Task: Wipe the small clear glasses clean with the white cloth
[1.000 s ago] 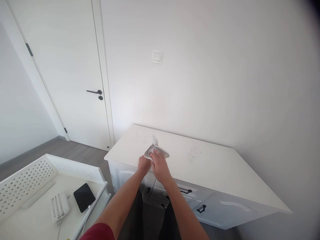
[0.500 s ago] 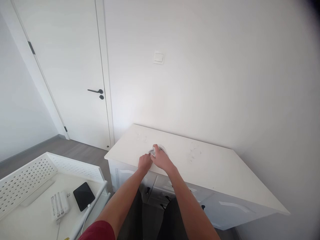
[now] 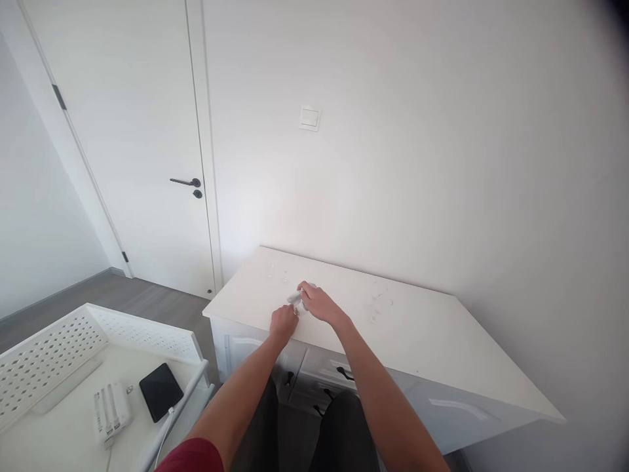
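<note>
Both hands meet over the left half of a white cabinet top (image 3: 417,334). A small whitish-grey bundle (image 3: 295,297), soft and crumpled-looking, is between them; its kind is too small and covered to make out. My right hand (image 3: 318,303) closes over it from the right, hiding much of it. My left hand (image 3: 284,322) is closed at its near end, close to the front edge of the top. Small clear marks like drops or scraps (image 3: 379,301) lie on the surface right of the hands, with a few more (image 3: 279,274) behind and left.
At lower left stands a white cart (image 3: 191,351) with perforated sides. It carries a white power bank (image 3: 112,410) and a black phone or tablet (image 3: 161,392) with a white cable. Dark-handled drawers (image 3: 339,367) face my legs. Behind are a wall switch (image 3: 310,118) and a closed door (image 3: 132,131).
My right hand has lifted and turned slightly. The whitish bundle, which showed a rounded white edge right of the hand, now sticks out on its left. My left hand stays nearly in place.
</note>
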Action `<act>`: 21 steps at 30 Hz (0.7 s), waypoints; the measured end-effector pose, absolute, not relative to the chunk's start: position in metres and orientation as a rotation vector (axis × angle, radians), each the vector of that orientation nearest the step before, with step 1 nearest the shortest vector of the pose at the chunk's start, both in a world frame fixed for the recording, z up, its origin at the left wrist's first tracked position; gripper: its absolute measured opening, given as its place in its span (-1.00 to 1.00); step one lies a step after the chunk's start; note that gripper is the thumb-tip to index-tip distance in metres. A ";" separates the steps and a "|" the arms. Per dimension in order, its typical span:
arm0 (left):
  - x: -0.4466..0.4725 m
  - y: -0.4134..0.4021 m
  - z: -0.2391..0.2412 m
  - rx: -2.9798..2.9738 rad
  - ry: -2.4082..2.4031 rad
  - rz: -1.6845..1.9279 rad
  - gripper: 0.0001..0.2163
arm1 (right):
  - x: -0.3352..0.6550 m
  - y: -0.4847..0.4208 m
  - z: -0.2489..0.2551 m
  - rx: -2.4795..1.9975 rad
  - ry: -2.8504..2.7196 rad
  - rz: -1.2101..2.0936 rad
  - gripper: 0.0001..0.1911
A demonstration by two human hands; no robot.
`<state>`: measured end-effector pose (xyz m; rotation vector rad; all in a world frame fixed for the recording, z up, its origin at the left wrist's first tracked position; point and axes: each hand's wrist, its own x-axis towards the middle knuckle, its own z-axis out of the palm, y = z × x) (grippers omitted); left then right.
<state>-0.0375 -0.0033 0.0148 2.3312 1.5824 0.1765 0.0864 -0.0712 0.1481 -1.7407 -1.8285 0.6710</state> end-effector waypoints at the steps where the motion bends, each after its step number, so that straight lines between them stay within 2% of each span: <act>1: -0.037 -0.003 0.015 2.329 1.585 0.176 -0.68 | 0.085 -0.071 0.147 -1.733 -1.822 0.657 -0.67; 10: -0.036 0.000 0.009 2.331 1.610 0.155 -0.72 | 0.076 -0.073 0.134 -1.625 -1.886 0.543 -0.68; 17: -0.033 0.003 0.005 2.359 1.618 0.121 -0.72 | 0.082 -0.081 0.136 -1.595 -2.010 0.358 -0.81; 21: -0.032 0.003 0.004 2.382 1.620 0.112 -0.71 | 0.079 -0.077 0.129 -1.611 -1.996 0.434 -0.77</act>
